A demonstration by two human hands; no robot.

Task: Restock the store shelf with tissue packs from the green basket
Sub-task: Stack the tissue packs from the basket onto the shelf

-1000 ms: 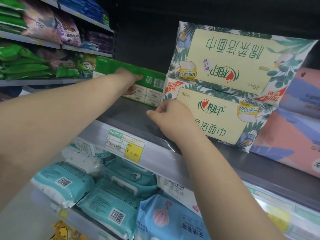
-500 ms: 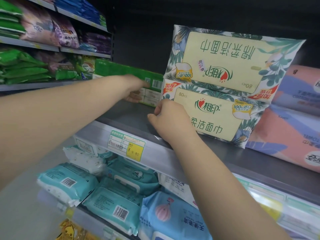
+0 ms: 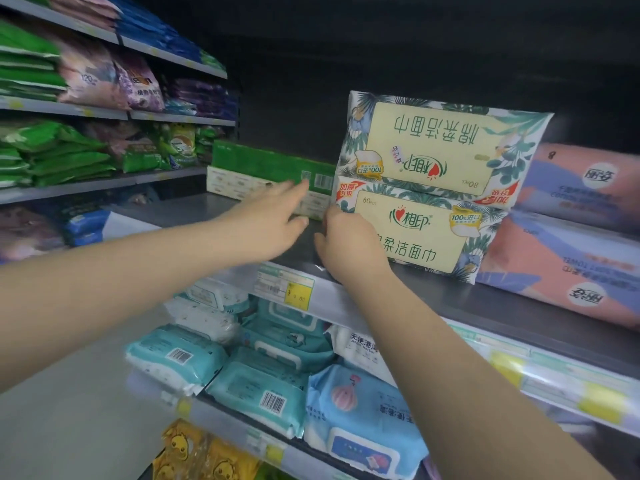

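Both arms reach out over the dark shelf [image 3: 460,303]. The right hand [image 3: 346,244] sits at the near left corner of the lower leaf-print tissue pack [image 3: 426,233], fingers curled against the wrapper's edge; whether they truly pinch it I cannot tell, since the knuckles hide the tips. That pack lies flat on the shelf with a second leaf-print pack [image 3: 436,147] stacked straight on top, its print upside down.

The left hand [image 3: 273,220] hangs in front of the green-and-white carton [image 3: 263,174], fingers spread and relaxed, blurred, holding nothing. One fingertip overlaps the carton's barcode end, but contact is unclear. The carton lies lengthwise at the back of the shelf, its right end just beside the stacked packs, so the gap the hands work in is narrow.

On the far side of the stack, two pink-and-blue soft packs [image 3: 575,244] are piled up, touching the leaf-print pair and boxing it in from the right.

On the shelf's front lip, below the hands, a price tag with a yellow patch [image 3: 287,287] shows. One level down lie teal wet-wipe packs [image 3: 256,393], a white wipe pack and a blue pack with a pink figure [image 3: 360,407]. Lower still, yellow duck-print packs [image 3: 194,455] peek out. Off to the left, the neighbouring shelves carry green bags [image 3: 52,157] and pink and purple bags.
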